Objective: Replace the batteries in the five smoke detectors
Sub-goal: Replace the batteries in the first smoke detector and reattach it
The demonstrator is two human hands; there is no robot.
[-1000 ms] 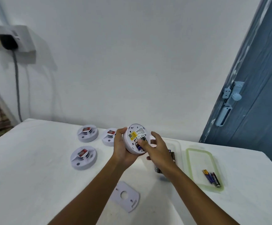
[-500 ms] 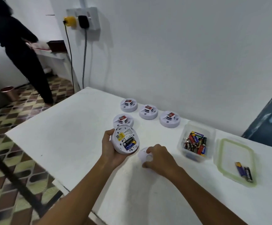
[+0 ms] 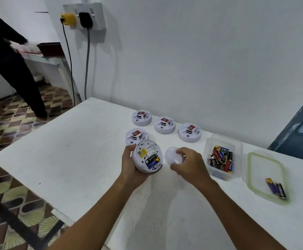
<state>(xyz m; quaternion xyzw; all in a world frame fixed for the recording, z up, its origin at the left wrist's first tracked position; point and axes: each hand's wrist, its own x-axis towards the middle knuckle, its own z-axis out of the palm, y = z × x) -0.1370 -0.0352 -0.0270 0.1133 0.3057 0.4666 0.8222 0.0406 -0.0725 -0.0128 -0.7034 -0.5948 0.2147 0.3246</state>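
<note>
Cupping the opened smoke detector (image 3: 148,156), the left hand (image 3: 130,164) grips it; the right hand (image 3: 188,164) pinches its backplate (image 3: 172,156).

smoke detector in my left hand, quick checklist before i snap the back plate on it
1. Two batteries seated in the open bay: ok; polarity: cannot tell.
2. Smoke detector held steady, back side up, in the left hand: ok.
3. Back plate in the right hand, fingers curled on it: ok, blurred, so its orientation: cannot tell.
4. Plate lined up over the detector: not ok, it is off to the right of it.
5. Two loose batteries lie apart on the green-rimmed lid, not in the battery tub: ok.
6. Four other detectors sit face up on the table: ok.
</note>
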